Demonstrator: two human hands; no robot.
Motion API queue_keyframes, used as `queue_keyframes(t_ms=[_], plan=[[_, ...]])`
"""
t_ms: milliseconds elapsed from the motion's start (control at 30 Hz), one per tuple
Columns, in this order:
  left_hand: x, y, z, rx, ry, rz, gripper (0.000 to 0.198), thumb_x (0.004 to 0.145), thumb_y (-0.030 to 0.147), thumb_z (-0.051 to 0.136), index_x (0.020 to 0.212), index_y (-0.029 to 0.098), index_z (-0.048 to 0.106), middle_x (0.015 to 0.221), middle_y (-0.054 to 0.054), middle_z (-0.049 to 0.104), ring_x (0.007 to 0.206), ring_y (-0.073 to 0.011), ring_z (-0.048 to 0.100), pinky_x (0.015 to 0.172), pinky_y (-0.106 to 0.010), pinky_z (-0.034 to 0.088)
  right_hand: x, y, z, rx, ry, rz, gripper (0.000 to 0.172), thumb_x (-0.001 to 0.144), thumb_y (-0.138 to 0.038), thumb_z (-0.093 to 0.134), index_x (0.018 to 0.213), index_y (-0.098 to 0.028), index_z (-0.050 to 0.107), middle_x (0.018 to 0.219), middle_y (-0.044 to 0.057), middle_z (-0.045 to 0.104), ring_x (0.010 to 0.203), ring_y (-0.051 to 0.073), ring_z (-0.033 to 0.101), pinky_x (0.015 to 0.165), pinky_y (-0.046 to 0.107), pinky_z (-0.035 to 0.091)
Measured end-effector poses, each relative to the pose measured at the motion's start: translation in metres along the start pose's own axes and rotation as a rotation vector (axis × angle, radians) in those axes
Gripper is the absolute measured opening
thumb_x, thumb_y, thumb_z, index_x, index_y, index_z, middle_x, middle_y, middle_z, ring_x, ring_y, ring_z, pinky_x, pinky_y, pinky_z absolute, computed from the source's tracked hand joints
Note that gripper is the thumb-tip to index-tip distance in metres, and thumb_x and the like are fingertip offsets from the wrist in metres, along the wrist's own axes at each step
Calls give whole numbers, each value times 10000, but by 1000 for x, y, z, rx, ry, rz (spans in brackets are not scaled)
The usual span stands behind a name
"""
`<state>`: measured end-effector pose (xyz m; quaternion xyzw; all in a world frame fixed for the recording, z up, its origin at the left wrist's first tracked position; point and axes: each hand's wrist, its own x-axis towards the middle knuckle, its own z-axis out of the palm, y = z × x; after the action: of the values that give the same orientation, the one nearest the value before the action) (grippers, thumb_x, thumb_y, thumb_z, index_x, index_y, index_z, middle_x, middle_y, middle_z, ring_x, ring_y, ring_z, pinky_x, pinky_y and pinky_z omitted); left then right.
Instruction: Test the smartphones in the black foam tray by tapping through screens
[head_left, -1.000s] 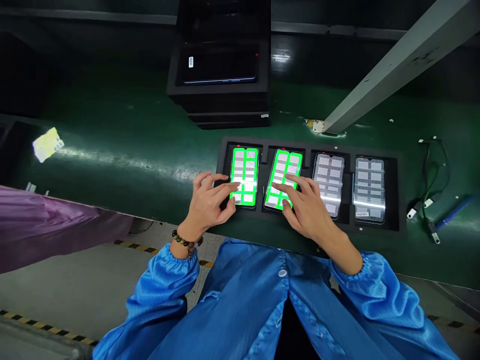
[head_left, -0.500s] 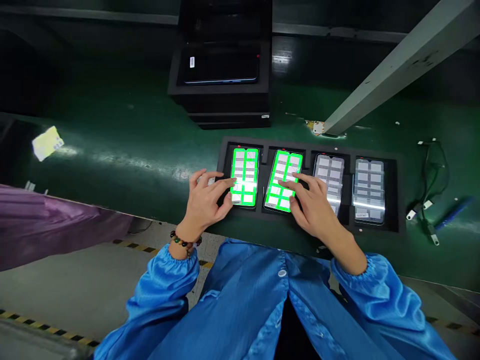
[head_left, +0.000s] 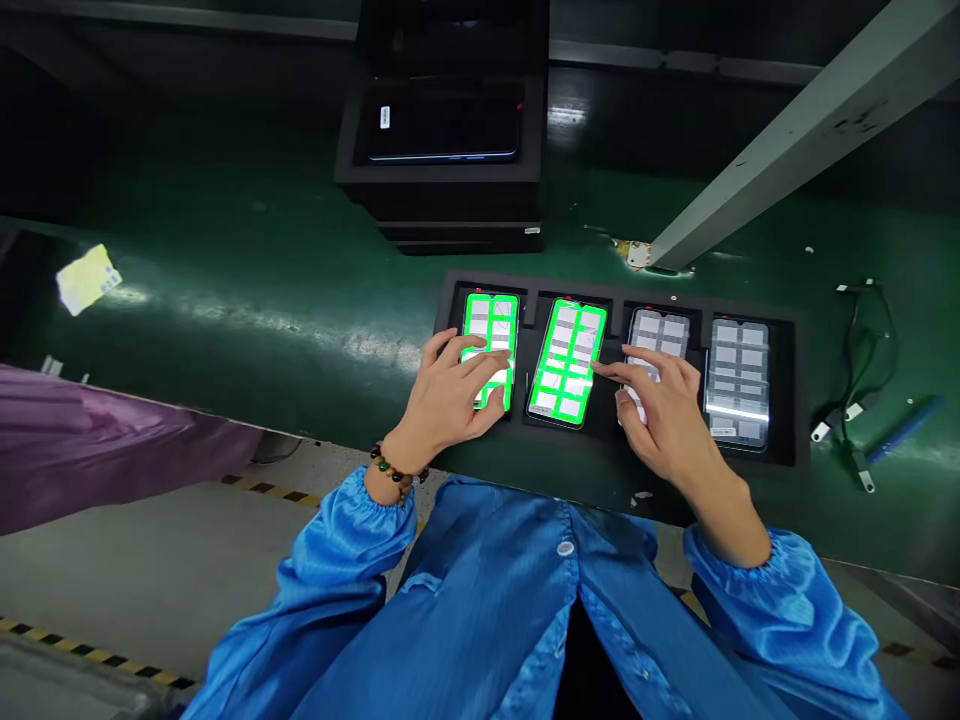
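Several smartphones lie in the slots of a black foam tray [head_left: 784, 400] on the green bench. Over the leftmost phone [head_left: 480, 312], lit with green bands and white blocks, my left hand [head_left: 454, 390] has its fingers spread, index fingertip at the right part of the screen. The second phone [head_left: 559, 375] shows the same green pattern and lies slightly tilted. My right hand [head_left: 664, 405] has its index fingertip at that phone's right edge; its palm covers part of the third phone [head_left: 660, 328], whose screen is grey and white. A fourth grey phone [head_left: 737, 370] lies uncovered at the right.
Behind the tray stands a stack of black foam trays [head_left: 442, 200] with a dark phone [head_left: 442, 130] on top. A grey metal post [head_left: 765, 150] slants up at the right. Cables [head_left: 851, 420] and a blue pen-like stick [head_left: 907, 428] lie right; a yellow-white paper [head_left: 88, 280] lies left.
My left hand has moved right across the leftmost phone's screen. My right hand has slid right, from the middle of the second phone to its right edge and over the third phone.
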<state>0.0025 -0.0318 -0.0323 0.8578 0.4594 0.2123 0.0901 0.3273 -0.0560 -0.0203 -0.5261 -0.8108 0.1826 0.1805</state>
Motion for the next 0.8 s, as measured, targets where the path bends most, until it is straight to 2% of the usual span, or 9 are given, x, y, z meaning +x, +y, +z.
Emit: queue_keyframes(t_ms=[100,233,367,467,567,700,800], plan=[[1,1,1,7,-11,8,312,978,263,584,1260,279,716,1262,-3,834,1298,-326,679,1235,-574,348,7,-2,4,14,-7,-12,378,1090,-202,453,1421,-274,622,1361,89,764,1518,320,526,1205,581,337],[-9,-6,-5,61,31,-69,295,1008,262,562,1257,271,720,1225,-3,842,1277,-319,685,1235,-573,336,28,-12,16,33,-13,-63,409,1090,-199,438,1458,-266,603,1355,98,757,1509,319,523,1211,574,340],[-22,-14,-13,111,66,-155,316,1011,247,548,1275,272,720,1199,-8,842,1270,-315,683,1236,-572,318,43,-24,25,52,-32,-148,417,1083,-194,444,1460,-274,604,1232,78,791,1502,316,523,1197,566,353],[-26,-16,-14,115,75,-173,326,1014,256,539,1280,284,724,1172,-4,845,1264,-316,683,1233,-565,314,43,-25,25,54,-52,-173,412,1080,-183,451,1447,-281,609,1199,66,802,1514,306,519,1206,563,348],[-25,-18,-14,108,79,-184,313,1006,261,544,1251,289,736,1154,-5,848,1269,-318,682,1236,-565,312,35,-16,18,28,-47,-136,393,1080,-177,458,1425,-275,618,1240,66,802,1513,307,527,1232,578,327],[-21,-22,-12,110,97,-195,288,1000,270,554,1218,284,741,1152,-9,847,1264,-319,682,1238,-574,308,25,-1,8,-2,27,-54,363,1088,-190,456,1397,-261,635,1289,87,789,1489,311,560,1217,586,336],[-17,-23,-10,114,106,-180,287,1005,274,551,1224,272,735,1155,-10,846,1258,-318,678,1232,-570,316,30,-1,10,2,55,-43,355,1088,-199,456,1385,-250,644,1286,98,789,1475,324,570,1202,590,350]])
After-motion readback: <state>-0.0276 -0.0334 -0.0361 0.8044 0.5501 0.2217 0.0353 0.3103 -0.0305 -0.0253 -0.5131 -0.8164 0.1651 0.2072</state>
